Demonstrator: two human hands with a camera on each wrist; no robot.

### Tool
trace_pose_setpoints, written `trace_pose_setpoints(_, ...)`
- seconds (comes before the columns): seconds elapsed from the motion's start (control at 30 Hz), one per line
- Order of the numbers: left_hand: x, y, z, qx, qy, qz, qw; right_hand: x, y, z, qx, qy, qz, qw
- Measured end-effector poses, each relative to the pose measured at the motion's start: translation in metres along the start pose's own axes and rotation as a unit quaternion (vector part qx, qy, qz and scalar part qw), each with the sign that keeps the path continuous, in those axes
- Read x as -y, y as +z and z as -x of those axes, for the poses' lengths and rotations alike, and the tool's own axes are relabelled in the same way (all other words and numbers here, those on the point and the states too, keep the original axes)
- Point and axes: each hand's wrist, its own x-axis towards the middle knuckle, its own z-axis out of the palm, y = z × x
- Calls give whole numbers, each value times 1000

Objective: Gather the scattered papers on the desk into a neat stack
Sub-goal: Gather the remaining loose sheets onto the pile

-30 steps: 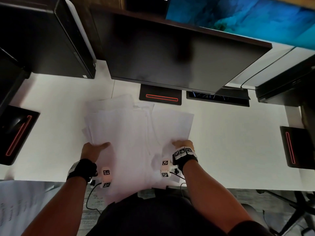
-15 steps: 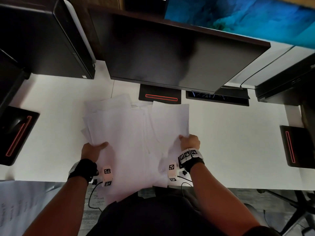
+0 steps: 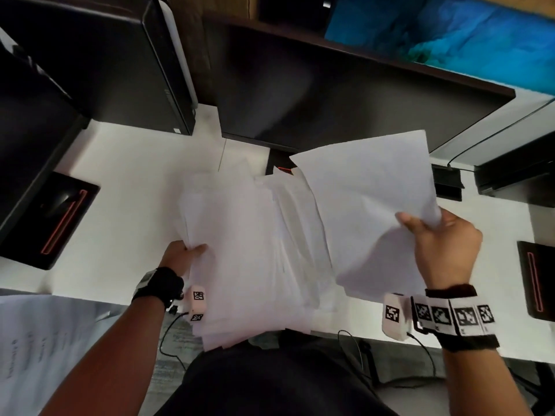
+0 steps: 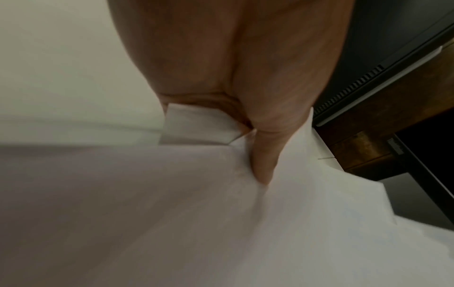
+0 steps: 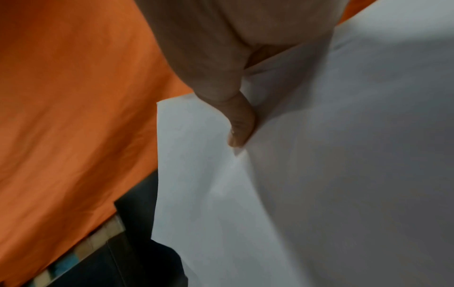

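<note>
A loose pile of white papers (image 3: pixel 249 247) lies fanned on the white desk (image 3: pixel 120 187) in front of me, its near edge hanging over the desk's front. My left hand (image 3: pixel 184 253) grips the pile's left edge, thumb (image 4: pixel 264 163) on top of the sheets (image 4: pixel 172 203). My right hand (image 3: pixel 438 238) holds a single white sheet (image 3: pixel 369 202) lifted above the desk at the right, pinched at its right edge with the thumb (image 5: pixel 239 124) pressed on the paper (image 5: pixel 319 174). The lifted sheet tilts up toward the monitor and hides part of the pile.
A dark monitor (image 3: pixel 330 85) stands just behind the papers, its base (image 3: pixel 280 168) partly hidden. A black computer tower (image 3: pixel 105 61) is at the back left. Black pads with red lines lie at the left (image 3: pixel 54 217) and right (image 3: pixel 537 280) desk edges.
My right hand has lifted one sheet off the pile and carried it up and to the right. The left hand has stayed on the pile's left edge.
</note>
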Motion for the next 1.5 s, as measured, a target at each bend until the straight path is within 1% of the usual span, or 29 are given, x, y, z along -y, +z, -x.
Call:
trace_pose_setpoints(0.17,0,-1,0,-1,-2,-3,1000,15,-31,-8,-46,-67,52,995)
trace_pose_setpoints(0.23,0,-1,1,3,-4,-2,1000,12,-44,-12,-70,-56,51,995)
trace_pose_setpoints(0.3,-1,-1,3,-1,-6,2,1000,2,-57,-14,-74,-36,-1,997)
trace_pose_setpoints(0.33,-1,0,3,-3,-7,8,1000,-2,-66,-16,-57,-30,-35,997)
trace_pose_setpoints(0.37,-3,-1,5,-6,-8,11,1000,-4,-74,-16,-25,-23,-64,997)
trace_pose_setpoints(0.47,-2,-2,5,-2,-9,18,1000,2,-99,-10,64,-35,-108,991)
trace_pose_setpoints(0.5,-1,-2,4,-3,-13,19,1000,8,-101,-4,84,-27,-125,988)
trace_pose_setpoints(0.53,-1,-1,3,-3,-19,20,1000,16,-101,2,89,-22,-134,987)
trace_pose_setpoints(0.63,-10,1,8,-15,-20,11,1000,39,-71,10,43,32,-177,983)
trace_pose_setpoints(0.67,-8,1,8,-19,-24,9,999,45,-52,10,43,30,-183,982)
trace_pose_setpoints(0.7,-5,-2,10,-19,-41,5,999,47,-28,10,50,29,-180,982)
trace_pose_setpoints(0.73,0,-3,10,-9,-77,-26,997,48,-4,8,67,42,-175,981)
trace_pose_setpoints(0.77,6,-5,11,6,-126,-88,988,44,25,10,91,63,-166,980)
trace_pose_setpoints(0.8,7,-8,13,-4,-138,-138,981,38,53,11,117,86,-150,978)
trace_pose_setpoints(0.83,6,-10,14,-12,-108,-180,978,30,82,13,141,110,-128,976)
trace_pose_setpoints(0.87,0,-11,14,-5,-80,-190,979,24,109,19,163,130,-105,972)
trace_pose_setpoints(0.93,-10,-7,9,-28,-66,-119,990,12,154,31,215,141,-57,965)
trace_pose_setpoints(0.97,-12,-5,7,-32,-35,-139,989,7,171,38,241,133,-31,961)
trace_pose_setpoints(1.03,-6,-4,2,-23,-15,-103,994,-5,196,49,276,121,11,953)
trace_pose_setpoints(1.1,2,-4,-3,-8,-10,-85,996,-14,208,56,286,118,41,950)
trace_pose_setpoints(1.2,3,-7,-2,-7,-5,-74,997,-20,211,59,265,102,70,956)
trace_pose_setpoints(1.3,6,-8,-4,0,-4,-64,998,-24,204,56,204,79,80,973)
trace_pose_setpoints(1.4,4,-7,-6,3,8,-75,997,-25,192,50,148,33,80,985)
trace_pose_setpoints(1.5,3,-7,-6,1,16,-88,996,-19,177,39,107,-1,50,993)
